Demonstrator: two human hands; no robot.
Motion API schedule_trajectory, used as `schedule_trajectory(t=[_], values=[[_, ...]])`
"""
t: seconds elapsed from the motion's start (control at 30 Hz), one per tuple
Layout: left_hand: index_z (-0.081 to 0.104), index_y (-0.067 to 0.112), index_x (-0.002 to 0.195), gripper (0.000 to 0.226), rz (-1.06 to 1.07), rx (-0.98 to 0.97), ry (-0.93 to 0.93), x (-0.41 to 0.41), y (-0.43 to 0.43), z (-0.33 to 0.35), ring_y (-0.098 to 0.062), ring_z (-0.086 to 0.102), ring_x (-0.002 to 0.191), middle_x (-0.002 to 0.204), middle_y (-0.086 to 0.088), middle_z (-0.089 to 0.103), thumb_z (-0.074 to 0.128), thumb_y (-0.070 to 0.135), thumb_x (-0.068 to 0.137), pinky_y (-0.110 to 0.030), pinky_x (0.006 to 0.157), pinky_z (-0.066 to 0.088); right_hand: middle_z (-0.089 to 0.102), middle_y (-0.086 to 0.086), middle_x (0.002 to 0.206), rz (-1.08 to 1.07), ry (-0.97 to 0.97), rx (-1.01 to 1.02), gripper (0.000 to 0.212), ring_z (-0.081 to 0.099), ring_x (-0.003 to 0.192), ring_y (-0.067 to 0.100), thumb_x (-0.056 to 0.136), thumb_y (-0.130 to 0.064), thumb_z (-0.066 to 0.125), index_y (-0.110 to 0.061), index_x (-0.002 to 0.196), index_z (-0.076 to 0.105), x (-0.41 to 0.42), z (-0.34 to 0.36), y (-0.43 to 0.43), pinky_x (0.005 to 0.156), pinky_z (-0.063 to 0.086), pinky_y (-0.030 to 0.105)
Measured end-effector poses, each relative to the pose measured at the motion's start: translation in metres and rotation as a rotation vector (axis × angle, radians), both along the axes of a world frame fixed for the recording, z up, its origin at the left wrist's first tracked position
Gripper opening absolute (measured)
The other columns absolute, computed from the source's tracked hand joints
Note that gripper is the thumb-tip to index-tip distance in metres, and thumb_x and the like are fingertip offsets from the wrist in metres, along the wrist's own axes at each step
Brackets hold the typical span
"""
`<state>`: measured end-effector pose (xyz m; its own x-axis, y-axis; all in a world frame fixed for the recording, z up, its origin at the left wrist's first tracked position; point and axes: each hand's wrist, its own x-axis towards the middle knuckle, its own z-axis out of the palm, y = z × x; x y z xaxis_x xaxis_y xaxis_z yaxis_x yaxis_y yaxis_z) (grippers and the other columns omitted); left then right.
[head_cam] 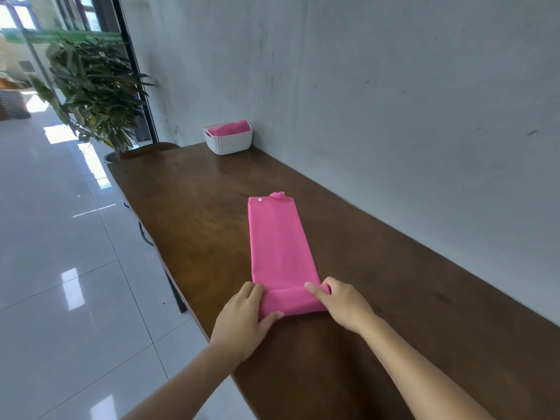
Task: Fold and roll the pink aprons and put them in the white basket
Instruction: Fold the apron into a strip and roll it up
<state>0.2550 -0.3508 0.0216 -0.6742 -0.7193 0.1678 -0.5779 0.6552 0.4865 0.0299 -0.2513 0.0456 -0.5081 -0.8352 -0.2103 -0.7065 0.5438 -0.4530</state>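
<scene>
Well away at the far end of the wooden table (394, 268), the white basket (230, 144) is standing close against the grey wall (363, 71); it is holding a rolled pink bundle (230, 128), which is lying across the inside and showing above the rim; how many pieces are making up that bundle cannot be told. Nearer the camera, the pink apron (280, 247) is lying flat on the tabletop as a long narrow folded strip, running away from the person toward the basket but well apart from it; a small white button (260, 200) is showing at its far left corner, and a bit of pink strap (277, 194) is poking out past the far edge. At the near end the cloth is sitting in a short thick roll (291, 301), and both hands are gripping it; the left hand (245, 316) is clasping the left end, fingers curled over the top and thumb pressing along the near side; the right hand (342, 304) is pinching the right end, thumb lying across the top and the other fingers bent round the end. Beyond the table's far left corner a leafy plant (97, 86) is standing on the glossy tiled floor (60, 237).
</scene>
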Motion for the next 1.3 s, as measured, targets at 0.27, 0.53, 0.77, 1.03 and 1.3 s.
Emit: schedule_trajectory(t=[0.27, 0.53, 0.77, 1.03, 1.3], values=[[0.041, 0.025, 0.141, 0.048, -0.114, 0.059, -0.135, 0.0, -0.019, 0.009, -0.009, 0.058, 0.107, 0.136, 0.011, 0.043, 0.048, 0.052, 0.102, -0.026, 0.092, 0.052, 0.054, -0.011, 0.098, -0.067, 0.202, -0.238, 0.041, 0.056, 0.08, 0.005, 0.097, -0.068, 0.033, -0.03, 0.099, 0.05, 0.015, -0.004, -0.013, 0.059, 0.045, 0.017], [0.044, 0.03, 0.141, 0.054, -0.09, 0.213, -0.122, 0.016, -0.027, 0.008, -0.011, 0.058, 0.104, 0.122, 0.011, 0.051, 0.041, 0.063, 0.099, -0.029, 0.092, 0.052, 0.052, -0.013, 0.127, 0.007, 0.127, -0.283, 0.066, 0.056, 0.102, 0.002, 0.092, -0.075, 0.013, -0.034, 0.131, 0.045, 0.03, -0.026, 0.015, 0.068, 0.049, 0.013], [0.054, 0.031, 0.131, 0.049, -0.092, 0.373, -0.14, 0.019, -0.029, 0.013, -0.01, 0.061, 0.101, 0.115, 0.009, 0.061, 0.046, 0.065, 0.097, -0.035, 0.091, 0.056, 0.051, -0.013, 0.135, 0.017, 0.22, -0.308, 0.074, 0.05, 0.108, -0.001, 0.091, -0.078, 0.007, -0.032, 0.139, 0.04, 0.037, -0.034, 0.03, 0.076, 0.043, 0.01], [0.043, 0.03, 0.113, 0.048, 0.153, 0.581, 0.067, 0.011, -0.025, 0.017, -0.012, 0.068, 0.084, 0.102, 0.009, 0.064, 0.056, 0.069, 0.088, -0.036, 0.076, 0.063, 0.056, -0.016, 0.128, 0.013, 0.099, -0.294, 0.057, 0.056, 0.1, 0.0, 0.096, -0.07, 0.015, -0.037, 0.136, 0.039, 0.039, -0.025, 0.029, 0.063, 0.044, 0.01], [0.049, 0.038, 0.127, 0.032, -0.088, -0.03, 0.05, 0.021, -0.024, 0.013, -0.003, 0.047, 0.113, 0.128, 0.021, 0.045, 0.057, 0.049, 0.098, -0.023, 0.092, 0.052, 0.066, -0.01, 0.096, -0.056, 0.028, -0.14, 0.042, 0.059, 0.077, 0.002, 0.1, -0.066, 0.027, -0.033, 0.112, 0.05, 0.026, -0.008, 0.005, 0.056, 0.045, 0.024]])
